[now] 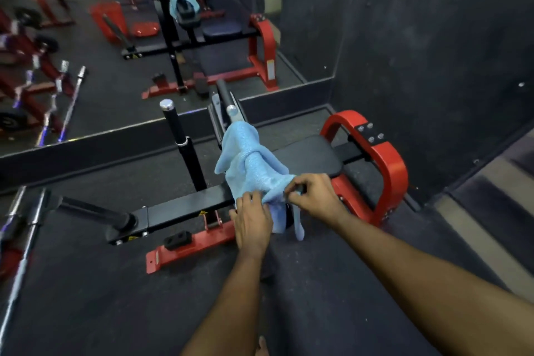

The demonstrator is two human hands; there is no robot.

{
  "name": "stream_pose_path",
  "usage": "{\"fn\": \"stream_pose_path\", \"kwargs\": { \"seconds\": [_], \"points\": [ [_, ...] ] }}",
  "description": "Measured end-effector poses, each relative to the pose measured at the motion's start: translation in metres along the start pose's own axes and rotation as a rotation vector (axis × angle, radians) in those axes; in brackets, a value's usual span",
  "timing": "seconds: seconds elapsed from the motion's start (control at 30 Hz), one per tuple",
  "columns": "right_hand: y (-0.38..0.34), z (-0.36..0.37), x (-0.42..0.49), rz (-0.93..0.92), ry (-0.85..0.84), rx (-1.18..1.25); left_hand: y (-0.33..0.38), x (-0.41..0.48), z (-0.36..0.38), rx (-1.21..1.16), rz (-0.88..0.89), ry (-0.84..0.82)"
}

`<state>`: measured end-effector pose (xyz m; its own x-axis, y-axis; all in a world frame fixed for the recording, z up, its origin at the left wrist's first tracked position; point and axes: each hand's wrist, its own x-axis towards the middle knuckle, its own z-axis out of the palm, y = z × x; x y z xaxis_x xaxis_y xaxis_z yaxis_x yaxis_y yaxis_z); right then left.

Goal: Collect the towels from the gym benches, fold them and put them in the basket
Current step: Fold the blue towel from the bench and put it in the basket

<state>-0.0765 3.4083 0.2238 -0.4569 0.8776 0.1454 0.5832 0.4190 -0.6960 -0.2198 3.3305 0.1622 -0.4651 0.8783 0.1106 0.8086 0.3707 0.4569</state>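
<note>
A: Centre of frame?
B: Light blue towel (pixel 251 165) draped over a machine post (pixel 234 115), with one tail hanging low.
A: Hands?
B: Left hand (pixel 252 222) grips the towel's lower fold. Right hand (pixel 312 196), just beside it, pinches the towel's edge.
A: Surroundings?
B: Black bench pad (pixel 312 157) is right of the towel, red frame (pixel 387 159) at right centre. Mirror (pixel 86 37) spans the upper left and reflects the machine and a blue towel. Barbell (pixel 26 240) sits at the lower left edge.

Light-blue towel (pixel 248 165); red-and-black bench (pixel 312 159).
</note>
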Motion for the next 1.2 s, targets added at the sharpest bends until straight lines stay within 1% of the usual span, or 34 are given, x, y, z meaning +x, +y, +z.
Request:
{"fn": "stream_pose_path", "kwargs": {
  "seconds": [0.07,0.13,0.2,0.23,0.33,0.43,0.47,0.53,0.63,0.73,0.77,0.83,0.93,1.0,1.07,1.13,1.2],
  "points": [
    [-0.018,-0.026,-0.005,-0.117,0.054,0.008,0.019,-0.007,-0.029,-0.1,-0.039,0.05],
    [-0.031,-0.046,-0.01,-0.195,0.121,0.022,0.028,-0.014,-0.056,-0.188,-0.07,0.114],
    [-0.042,-0.07,-0.017,-0.218,0.21,0.045,0.038,-0.025,-0.087,-0.267,-0.053,0.214],
    [-0.048,-0.083,-0.02,-0.22,0.247,0.048,0.044,-0.03,-0.103,-0.286,-0.014,0.262],
    [-0.061,-0.12,-0.031,-0.245,0.388,-0.021,0.065,-0.045,-0.155,-0.246,0.101,0.311],
    [-0.08,-0.157,-0.047,-0.17,0.513,-0.038,0.088,-0.056,-0.215,-0.233,0.227,0.222],
    [-0.081,-0.163,-0.046,-0.15,0.53,-0.036,0.091,-0.054,-0.231,-0.158,0.247,0.173],
    [-0.096,-0.187,-0.057,-0.166,0.566,-0.021,0.106,-0.065,-0.272,0.076,0.297,0.17],
    [-0.12,-0.21,-0.058,-0.207,0.546,0.028,0.117,-0.07,-0.312,0.287,0.322,0.213],
    [-0.145,-0.232,-0.053,-0.265,0.484,0.05,0.114,-0.075,-0.339,0.392,0.255,0.265],
    [-0.154,-0.238,-0.052,-0.286,0.444,0.031,0.108,-0.077,-0.349,0.423,0.233,0.28],
    [-0.163,-0.247,-0.049,-0.322,0.299,-0.022,0.095,-0.082,-0.359,0.429,0.215,0.276],
    [-0.177,-0.25,-0.052,-0.346,0.124,-0.223,0.077,-0.089,-0.376,0.378,0.201,0.274],
    [-0.185,-0.244,-0.052,-0.327,0.048,-0.385,0.071,-0.094,-0.383,0.369,0.203,0.296],
    [-0.187,-0.234,-0.052,-0.282,0.016,-0.473,0.064,-0.098,-0.39,0.346,0.187,0.302],
    [-0.183,-0.222,-0.052,-0.202,0.054,-0.443,0.049,-0.098,-0.401,0.311,0.168,0.311],
    [-0.174,-0.215,-0.057,-0.052,0.146,-0.345,0.034,-0.098,-0.411,0.285,0.132,0.292]
  ]
}}
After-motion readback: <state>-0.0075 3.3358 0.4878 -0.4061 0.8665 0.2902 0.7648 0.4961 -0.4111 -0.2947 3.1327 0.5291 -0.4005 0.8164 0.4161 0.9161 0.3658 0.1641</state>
